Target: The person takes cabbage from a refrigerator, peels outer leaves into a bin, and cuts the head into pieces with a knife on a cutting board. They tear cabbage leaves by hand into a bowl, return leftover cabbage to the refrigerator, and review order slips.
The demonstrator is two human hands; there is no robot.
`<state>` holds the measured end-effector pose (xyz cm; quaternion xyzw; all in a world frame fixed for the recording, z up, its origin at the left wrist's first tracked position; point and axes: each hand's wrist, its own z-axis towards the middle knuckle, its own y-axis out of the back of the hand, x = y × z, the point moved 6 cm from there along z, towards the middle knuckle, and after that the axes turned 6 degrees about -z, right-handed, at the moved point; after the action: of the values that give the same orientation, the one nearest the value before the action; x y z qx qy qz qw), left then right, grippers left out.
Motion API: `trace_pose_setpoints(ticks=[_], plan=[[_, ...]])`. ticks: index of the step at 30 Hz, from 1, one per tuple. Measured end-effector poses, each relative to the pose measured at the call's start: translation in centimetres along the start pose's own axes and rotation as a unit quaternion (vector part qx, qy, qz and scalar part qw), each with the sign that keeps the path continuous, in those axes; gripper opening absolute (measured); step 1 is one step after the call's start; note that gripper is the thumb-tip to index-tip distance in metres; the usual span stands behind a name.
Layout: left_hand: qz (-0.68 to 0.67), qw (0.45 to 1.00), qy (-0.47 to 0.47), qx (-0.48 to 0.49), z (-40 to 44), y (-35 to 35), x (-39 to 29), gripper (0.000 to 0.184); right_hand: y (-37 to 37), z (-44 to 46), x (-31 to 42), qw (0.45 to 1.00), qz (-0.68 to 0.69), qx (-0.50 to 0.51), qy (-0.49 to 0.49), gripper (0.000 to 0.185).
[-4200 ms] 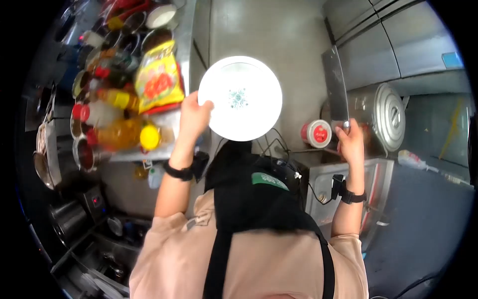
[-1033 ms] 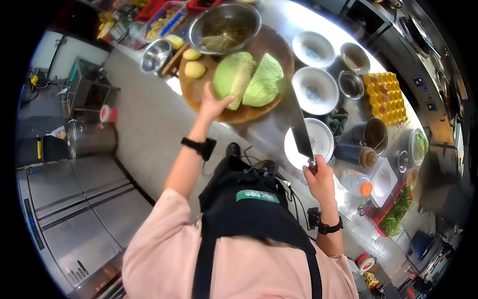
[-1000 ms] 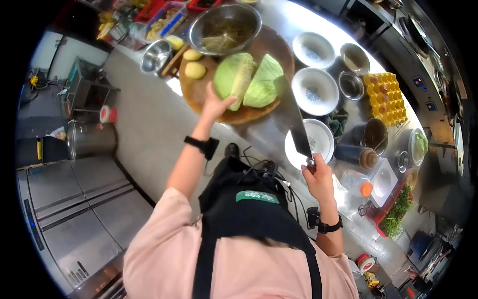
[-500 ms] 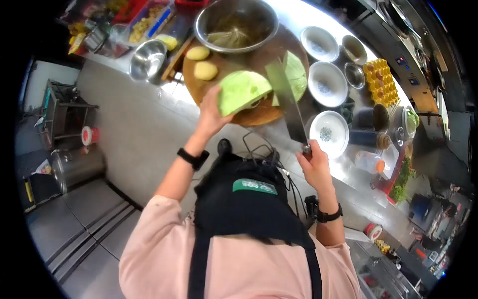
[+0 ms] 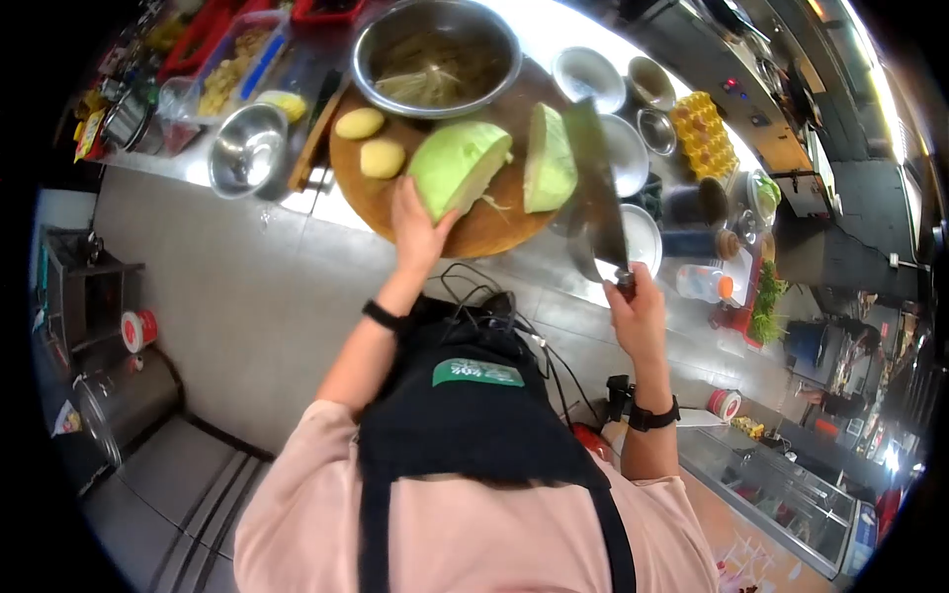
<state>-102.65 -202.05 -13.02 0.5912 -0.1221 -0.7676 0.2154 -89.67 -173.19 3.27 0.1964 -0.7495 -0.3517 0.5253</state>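
My left hand is closed around the lower edge of a large pale-green cabbage piece, which rests on a round wooden chopping board. The cut face of that piece points right. A smaller cabbage piece lies apart from it, near the board's right edge. In my right hand is a cleaver, gripped by its handle, with its blade raised just right of the smaller piece. Two peeled potatoes sit at the board's left side.
A large steel bowl holding pale shreds stands at the board's far side. Left of the board is a smaller steel bowl. Several white bowls, a yellow egg tray and a bottle with an orange cap line the right side.
The cleaver has moved from between the two cabbage pieces to the right of the smaller one. My left hand has turned the large piece, so its cut face shows to the right. The view has shifted.
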Motion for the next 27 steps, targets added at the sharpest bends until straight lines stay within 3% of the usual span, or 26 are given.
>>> trace_pose_setpoints(ticks=[3, 4, 6, 8, 10, 11, 13, 14, 16, 17, 20, 27], plan=[[0.139, 0.990, -0.027, 0.018, 0.2, 1.8, -2.8, 0.090, 3.2, -0.3, -3.0, 0.998, 0.044, -0.034, -0.041, 0.015], [0.139, 0.989, -0.033, 0.026, 0.6, 1.5, -4.7, 0.090, 4.0, -0.4, -4.0, 0.997, 0.048, -0.040, -0.048, 0.015], [0.076, 0.982, -0.149, 0.089, 0.6, -0.8, -10.5, 0.090, 5.2, -0.4, -6.0, 0.996, 0.046, -0.041, -0.063, 0.016], [0.070, 0.976, -0.171, 0.114, 1.1, -5.7, -14.2, 0.093, 5.7, 0.0, -7.5, 0.995, 0.058, -0.037, -0.078, 0.017], [0.013, 0.988, -0.080, 0.135, 2.2, -11.3, -14.2, 0.099, 6.3, 0.6, -9.1, 0.992, 0.072, -0.028, -0.099, 0.018], [0.017, 0.987, -0.085, 0.134, 2.7, -13.2, -14.1, 0.099, 6.3, 1.4, -11.0, 0.995, 0.067, -0.029, -0.067, 0.021], [0.104, 0.978, 0.012, 0.181, 3.3, -16.7, -12.1, 0.101, 7.4, 2.2, -11.9, 0.997, 0.060, -0.021, -0.042, 0.022], [0.112, 0.976, 0.009, 0.185, 3.5, -17.4, -11.3, 0.101, 7.6, 2.5, -12.1, 0.999, 0.047, -0.011, -0.017, 0.024], [0.073, 0.966, -0.114, 0.219, 4.1, -17.4, -11.7, 0.103, 8.2, 3.5, -13.3, 0.998, 0.066, 0.001, -0.012, 0.026], [0.059, 0.959, -0.125, 0.249, 4.5, -17.1, -11.6, 0.098, 8.4, 4.0, -13.3, 0.998, 0.051, 0.009, 0.028, 0.026], [0.059, 0.918, -0.075, 0.384, 5.5, -16.9, -12.5, 0.081, 7.8, 5.6, -12.8, 0.996, 0.036, 0.032, 0.071, 0.025], [0.108, 0.925, -0.048, 0.361, 6.3, -15.9, -10.8, 0.080, 4.3, 7.7, -8.7, 0.992, 0.022, 0.030, 0.123, 0.024]])
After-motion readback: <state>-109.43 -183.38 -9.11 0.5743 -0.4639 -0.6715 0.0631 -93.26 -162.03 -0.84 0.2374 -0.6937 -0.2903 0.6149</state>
